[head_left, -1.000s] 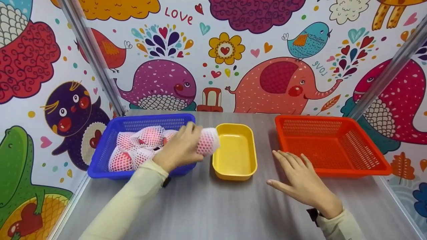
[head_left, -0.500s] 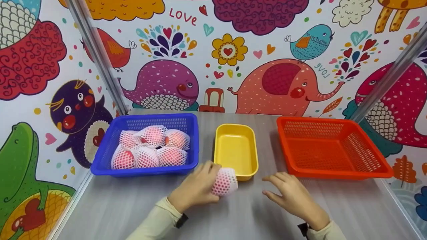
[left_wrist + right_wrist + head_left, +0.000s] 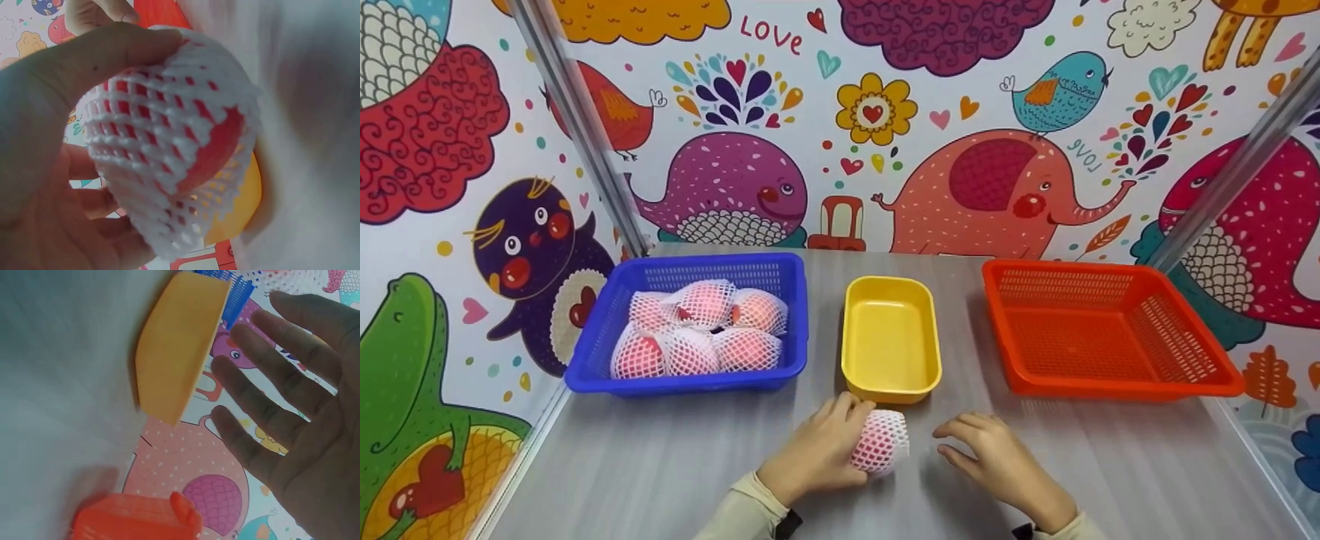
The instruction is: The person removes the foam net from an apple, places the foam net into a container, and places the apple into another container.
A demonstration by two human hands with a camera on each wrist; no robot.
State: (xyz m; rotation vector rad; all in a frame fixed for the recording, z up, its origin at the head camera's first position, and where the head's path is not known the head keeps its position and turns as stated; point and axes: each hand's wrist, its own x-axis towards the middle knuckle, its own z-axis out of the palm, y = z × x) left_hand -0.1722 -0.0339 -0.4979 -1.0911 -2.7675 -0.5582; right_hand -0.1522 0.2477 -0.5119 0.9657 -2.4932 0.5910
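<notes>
A person's left hand (image 3: 821, 454) grips a foam-netted red fruit (image 3: 880, 444) just on the near side of a yellow plastic tub (image 3: 891, 345). To the fruit's right, the right hand (image 3: 996, 459) is free, fingers relaxed and apart. At left, a blue basket (image 3: 682, 384) holds six similar netted fruits (image 3: 691, 352); at right sits an orange-red basket (image 3: 1072, 337).

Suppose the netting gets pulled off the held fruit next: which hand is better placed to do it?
Probably the right hand: it holds nothing, and its fingertips are close to the netting. The left hand already grips the fruit through it, so it seems better suited to steadying.
</notes>
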